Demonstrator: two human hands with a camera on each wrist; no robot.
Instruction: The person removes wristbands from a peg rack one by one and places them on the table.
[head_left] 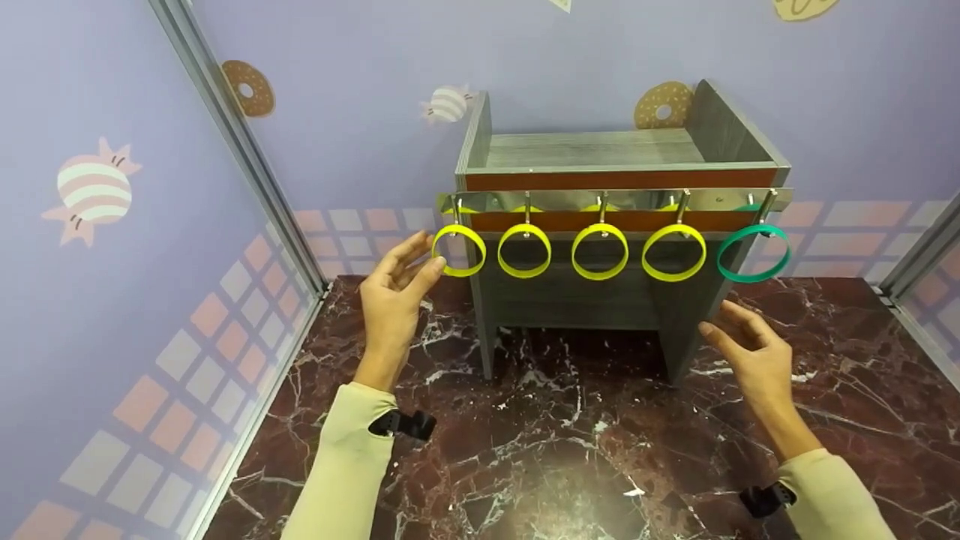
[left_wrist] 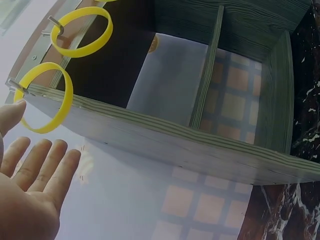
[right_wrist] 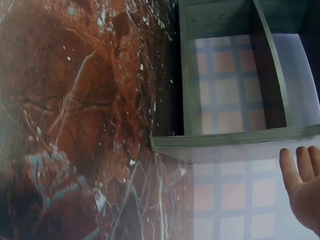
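Note:
Several yellow rings and one green ring (head_left: 754,280) hang in a row from pegs on a metal strip (head_left: 637,199), on the front of a grey wooden rack. My left hand (head_left: 394,292) is at the leftmost yellow ring (head_left: 461,274), fingers spread and relaxed. In the left wrist view the thumb tip overlaps the edge of that yellow ring (left_wrist: 69,95); whether it touches, I cannot tell. The other fingers are clear of it. Below the green ring, my right hand (head_left: 757,360) hovers by the rack's right side, fingers loosely bent and holding nothing.
The grey rack (head_left: 577,300) stands on a dark red marbled tabletop (head_left: 540,450), with open compartments beneath its top. Purple patterned walls (head_left: 360,135) enclose the back and sides. A metal frame post (head_left: 247,142) runs down the left corner.

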